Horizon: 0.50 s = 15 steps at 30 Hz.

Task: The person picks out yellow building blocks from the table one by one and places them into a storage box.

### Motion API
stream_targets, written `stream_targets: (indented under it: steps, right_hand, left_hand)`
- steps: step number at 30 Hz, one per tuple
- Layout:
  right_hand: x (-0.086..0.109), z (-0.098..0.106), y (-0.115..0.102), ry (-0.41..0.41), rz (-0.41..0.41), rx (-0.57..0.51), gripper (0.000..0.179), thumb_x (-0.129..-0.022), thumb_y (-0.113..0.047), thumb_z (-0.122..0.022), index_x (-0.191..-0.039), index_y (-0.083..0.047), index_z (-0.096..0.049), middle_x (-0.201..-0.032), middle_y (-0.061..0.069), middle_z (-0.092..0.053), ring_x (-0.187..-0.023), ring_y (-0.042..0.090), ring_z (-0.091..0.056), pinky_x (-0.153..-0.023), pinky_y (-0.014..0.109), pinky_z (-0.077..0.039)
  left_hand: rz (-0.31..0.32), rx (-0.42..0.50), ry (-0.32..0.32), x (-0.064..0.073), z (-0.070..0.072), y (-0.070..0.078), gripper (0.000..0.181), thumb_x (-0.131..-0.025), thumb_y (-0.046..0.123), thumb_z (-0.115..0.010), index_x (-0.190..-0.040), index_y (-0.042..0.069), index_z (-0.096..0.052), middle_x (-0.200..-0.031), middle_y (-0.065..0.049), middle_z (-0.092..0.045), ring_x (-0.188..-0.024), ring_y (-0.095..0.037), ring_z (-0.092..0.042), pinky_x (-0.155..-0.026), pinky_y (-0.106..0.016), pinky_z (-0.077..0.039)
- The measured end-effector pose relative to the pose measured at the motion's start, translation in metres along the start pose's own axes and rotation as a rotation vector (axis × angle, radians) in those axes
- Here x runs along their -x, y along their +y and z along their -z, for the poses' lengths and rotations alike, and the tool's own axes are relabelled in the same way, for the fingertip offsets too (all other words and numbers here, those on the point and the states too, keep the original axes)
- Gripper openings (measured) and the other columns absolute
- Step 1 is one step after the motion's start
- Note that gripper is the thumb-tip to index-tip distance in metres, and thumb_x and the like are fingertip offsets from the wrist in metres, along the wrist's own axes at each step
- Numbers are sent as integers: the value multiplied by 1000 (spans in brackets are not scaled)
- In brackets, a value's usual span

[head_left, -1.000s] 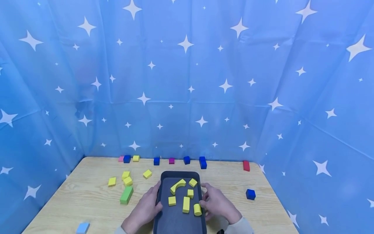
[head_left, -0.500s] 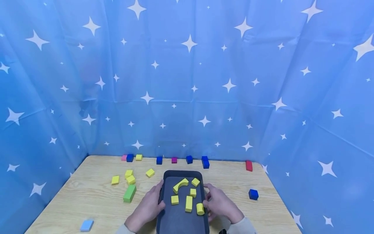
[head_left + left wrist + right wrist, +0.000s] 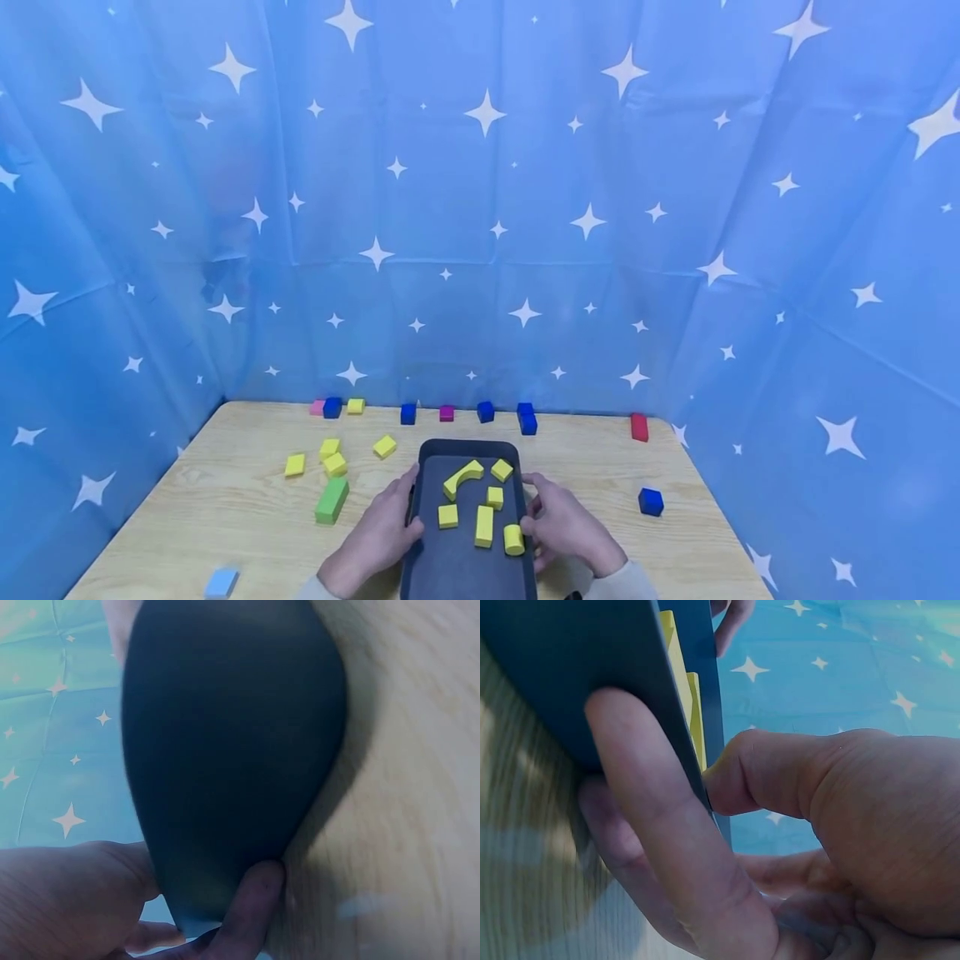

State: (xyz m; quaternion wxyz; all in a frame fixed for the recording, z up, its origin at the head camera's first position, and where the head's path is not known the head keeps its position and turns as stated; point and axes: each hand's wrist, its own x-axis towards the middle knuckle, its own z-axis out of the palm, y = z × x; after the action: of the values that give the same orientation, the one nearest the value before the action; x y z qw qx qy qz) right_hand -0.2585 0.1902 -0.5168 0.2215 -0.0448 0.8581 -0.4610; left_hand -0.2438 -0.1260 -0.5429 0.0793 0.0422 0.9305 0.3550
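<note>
A dark grey rectangular tray (image 3: 465, 577) sits at the front middle of the table, in both hands. Several yellow blocks lie in it, among them an arch (image 3: 459, 478), an oblong block (image 3: 483, 527) and a cylinder (image 3: 513, 541). My left hand (image 3: 377, 532) holds the left side, thumb at the rim; the left wrist view shows a finger (image 3: 259, 896) against the tray's outer face. On the right side, my right hand (image 3: 568, 523) grips the wall between the thumb (image 3: 754, 774) and fingers outside. Whether the tray touches the table is unclear.
Left of the tray lie a green block (image 3: 332, 500), several yellow blocks (image 3: 335, 464) and a light blue block (image 3: 221, 583). Blue blocks (image 3: 527, 419), a magenta block (image 3: 446, 413) and a red block (image 3: 639, 427) line the back edge. Another blue block (image 3: 651, 502) lies at right.
The head view has shifted slightly, so everything appears a little further right than a second ago. Hands, tray and blocks keep the same places relative to each other.
</note>
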Motion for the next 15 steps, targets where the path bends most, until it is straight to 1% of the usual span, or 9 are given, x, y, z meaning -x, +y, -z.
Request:
stream_targets:
  steps: [4, 6, 8, 10, 13, 15]
  right_hand:
    - [0, -1, 1, -9, 18, 16, 79, -106, 0, -74, -177, 2, -39, -117, 17, -73, -81, 25, -76, -60, 42, -71]
    - [0, -1, 2, -8, 27, 25, 77, -107, 0, -73, -176, 3, -39, -116, 17, -73, -81, 24, -76, -59, 41, -71]
    - [0, -1, 2, -8, 31, 31, 77, -107, 0, -73, -176, 4, -39, -116, 17, -73, -80, 24, -76, -59, 41, -71]
    - [0, -1, 1, -5, 32, 38, 77, -107, -1, -74, -176, 4, -39, -115, 16, -73, -80, 23, -75, -59, 41, -70]
    - [-1, 1, 0, -5, 33, 39, 78, -107, 0, -74, -176, 4, -38, -115, 16, -73, -80, 24, -76, -59, 41, -71]
    - [-1, 1, 1, -9, 32, 40, 79, -107, 0, -74, -177, 4, -37, -115, 16, -73, -80, 24, -76, -60, 42, -71]
  left_hand:
    - [15, 14, 10, 2, 0, 0, 83, -104, 12, -80, -178, 1, -43, -169, -31, -60, -152, -49, -66, -122, -71, -56]
    - [6, 23, 23, 1, 0, -1, 79, -106, 15, -80, -176, 0, -46, -169, -30, -61, -153, -49, -65, -123, -71, -56]
    - [-9, 31, 38, 0, 1, -3, 73, -109, 19, -79, -173, 0, -50, -167, -28, -65, -150, -46, -68, -122, -71, -57]
    - [-25, 37, 56, -2, 3, -4, 68, -111, 23, -78, -171, 0, -54, -162, -25, -70, -143, -42, -74, -119, -69, -60]
    - [-56, 49, 92, -5, 8, -4, 60, -114, 26, -76, -165, 0, -61, -147, -22, -79, -130, -35, -80, -112, -65, -65]
    - [-59, 53, 116, -6, 10, -4, 55, -115, 27, -75, -161, 0, -65, -139, -19, -83, -123, -32, -82, -106, -61, -68]
